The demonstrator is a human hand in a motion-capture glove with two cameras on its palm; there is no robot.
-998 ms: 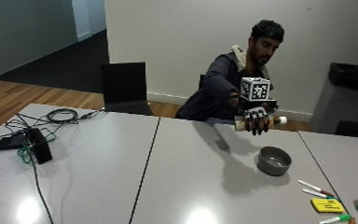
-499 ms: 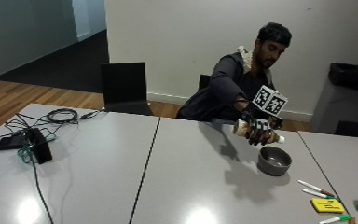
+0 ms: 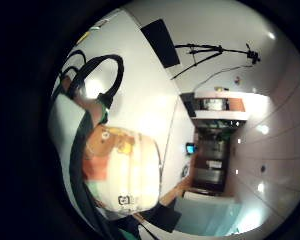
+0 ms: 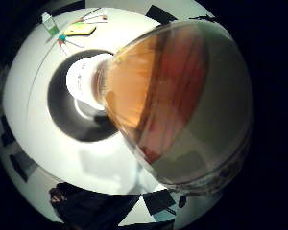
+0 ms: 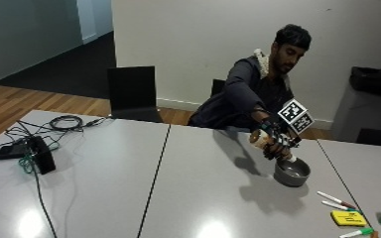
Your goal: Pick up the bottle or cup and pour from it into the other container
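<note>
**Outside view: bottle tipped over the bowl**

Outside view puts the right hand point(image 5: 278, 144) lower and further tilted than a second ago, fingers wrapped round the bottle point(image 5: 264, 140). Mouth now angled down above the grey bowl point(image 5: 291, 172) on the worktop point(image 5: 197, 188). Probably at the pouring stage; no stream visible yet.

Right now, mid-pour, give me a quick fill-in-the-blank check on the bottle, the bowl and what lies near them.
1. The gloved right hand holds a bottle tilted with its white cap end over the grey ____.
2. The bowl stands on the ____.
3. Beside the markers lies a ____ sticky-note pad.
4. The liquid showing in the bottle is ____ in colour.

Missing words: bowl; table; yellow; amber
</note>
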